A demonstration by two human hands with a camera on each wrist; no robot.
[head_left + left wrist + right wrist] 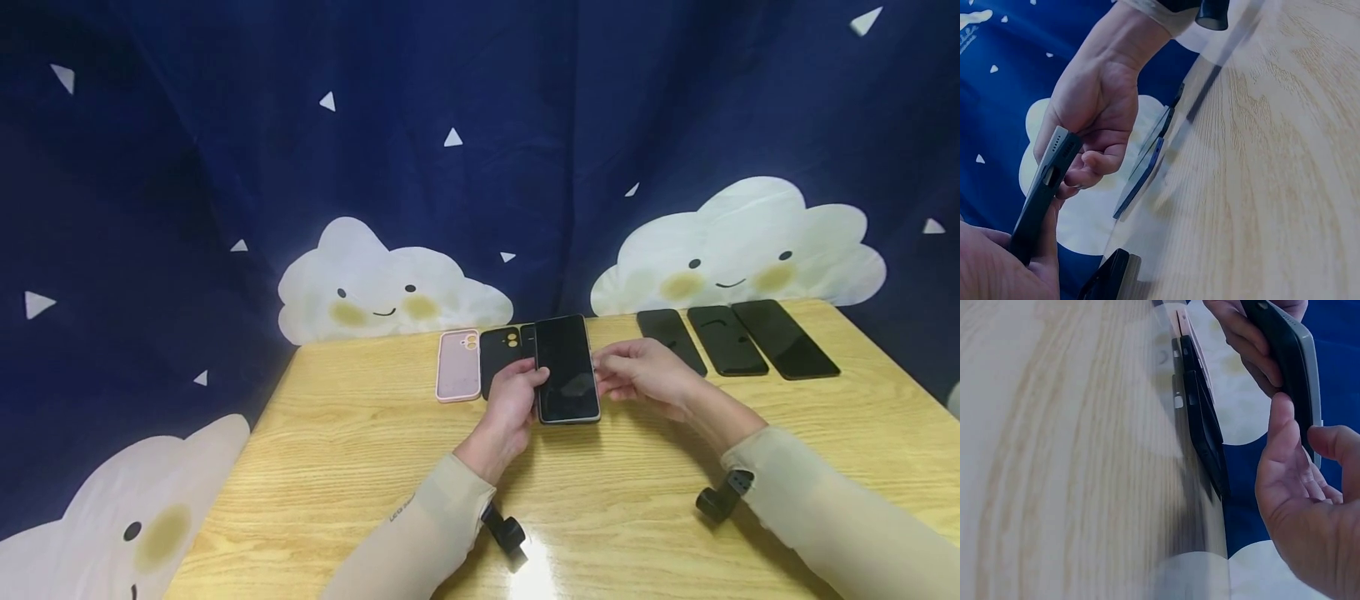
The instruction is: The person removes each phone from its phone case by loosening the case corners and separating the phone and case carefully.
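Observation:
A smartphone with a black screen and silver edge sits in a dark phone case, held raised over the table. My left hand grips its left side, the thumb on the front edge and the fingers behind. At the opposite side, my right hand pinches the edge, with thumb and index finger on either side in the right wrist view. The silver phone edge shows beside the dark case there. Whether the phone is fully seated in the case, I cannot tell.
Left of the held phone lie a pink phone case and a black phone case; another dark case is partly hidden. Three black phones lie at the back right of the wooden table. A blue curtain hangs behind.

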